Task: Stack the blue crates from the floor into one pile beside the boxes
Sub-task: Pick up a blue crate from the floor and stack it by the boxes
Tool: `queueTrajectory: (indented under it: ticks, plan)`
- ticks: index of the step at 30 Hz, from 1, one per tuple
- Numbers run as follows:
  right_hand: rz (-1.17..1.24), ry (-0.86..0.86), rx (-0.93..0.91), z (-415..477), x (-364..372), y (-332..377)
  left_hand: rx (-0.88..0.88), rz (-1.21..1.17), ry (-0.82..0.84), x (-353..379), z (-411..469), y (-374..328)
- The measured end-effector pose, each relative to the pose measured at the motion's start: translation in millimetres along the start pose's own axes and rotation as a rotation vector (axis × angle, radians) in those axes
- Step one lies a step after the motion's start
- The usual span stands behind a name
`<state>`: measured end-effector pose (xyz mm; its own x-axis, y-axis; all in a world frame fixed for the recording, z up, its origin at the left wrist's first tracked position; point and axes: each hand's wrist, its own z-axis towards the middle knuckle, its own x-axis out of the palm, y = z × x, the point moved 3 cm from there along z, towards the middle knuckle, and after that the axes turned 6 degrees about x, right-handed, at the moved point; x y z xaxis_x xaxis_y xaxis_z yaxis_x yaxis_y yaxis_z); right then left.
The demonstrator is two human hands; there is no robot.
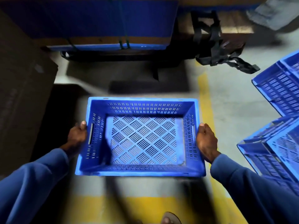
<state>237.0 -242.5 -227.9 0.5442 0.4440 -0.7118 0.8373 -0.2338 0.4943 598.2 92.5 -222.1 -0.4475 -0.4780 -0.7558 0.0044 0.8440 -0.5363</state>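
No writing could be read anywhere; a pale patch on the dark box [24, 88] at left was too blurred to make out. The crate [140, 172], empty and upright, was held level above the floor [234, 102], near a yellow line [204, 94]; the left hand [77, 136] and right hand [206, 141] each had their grip clamped on an end wall, fingers hidden beneath. More crates [278, 88] were cut off at right; straps [226, 60] lay beyond; a sandalled foot [169, 219] showed below.

The crate [140, 136] is perforated, slightly glossy blue plastic; the floor [234, 97] is matt grey concrete.
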Motion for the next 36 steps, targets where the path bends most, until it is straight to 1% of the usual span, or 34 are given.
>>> queueTrajectory:
  ticks: [1, 2, 4, 5, 7, 9, 10, 11, 12, 14, 16, 20, 22, 27, 32, 36]
  plan:
    - [-0.049, 0.0, -0.018, -10.9, -13.3, 7.2, 0.065, 0.071, -0.019, -6.1, -7.4, -13.3]
    - [-0.102, 0.001, -0.045, -24.2, -29.0, 16.0, 0.113, 0.156, -0.002, -13.1, -19.9, -32.4]
    - [-0.26, 0.009, -0.096, -54.2, -60.9, 33.4, 0.239, 0.297, 0.089, -25.4, -44.1, -72.6]
    - [-0.334, 0.013, -0.108, -70.7, -79.8, 43.4, 0.327, 0.386, 0.129, -33.2, -61.1, -99.1]
    - [-0.414, 0.008, -0.131, -101.4, -120.0, 61.8, 0.574, 0.565, 0.197, -51.4, -93.9, -158.0]
    - [-0.449, -0.002, -0.151, -126.8, -157.6, 78.8, 0.783, 0.643, 0.224, -68.1, -117.1, -217.1]
    - [-0.46, -0.009, -0.146, -138.0, -178.7, 86.0, 0.866, 0.654, 0.225, -75.1, -128.2, -247.3]
    - [-0.464, -0.021, -0.135, -148.8, -198.9, 91.3, 0.911, 0.669, 0.239, -81.9, -138.8, -276.0]
    - [-0.466, -0.03, -0.13, -155.6, -209.8, 95.3, 0.935, 0.675, 0.256, -83.9, -145.5, -295.1]
    - [-0.42, -0.073, -0.087, -174.7, -254.4, 96.0, 1.025, 0.697, 0.285, -87.0, -179.0, -346.2]
    - [-0.403, -0.085, -0.075, -179.5, -268.9, 97.0, 1.042, 0.723, 0.324, -79.6, -197.0, -372.8]
    - [-0.32, -0.149, 0.024, -197.8, -339.3, 67.4, 1.183, 0.721, 0.437, -53.9, -270.5, -435.6]
    - [-0.289, -0.186, 0.07, -199.2, -371.1, 41.7, 1.25, 0.742, 0.481, -31.0, -305.8, -459.8]
    - [-0.231, -0.249, 0.185, -189.2, -436.6, -32.9, 1.357, 0.776, 0.575, 39.4, -376.8, -501.5]
    - [-0.176, -0.271, 0.304, -158.8, -489.1, -120.2, 1.41, 0.809, 0.662, 123.7, -441.2, -543.0]
    - [-0.144, -0.289, 0.384, -127.5, -515.0, -194.0, 1.457, 0.852, 0.715, 200.6, -486.8, -568.0]
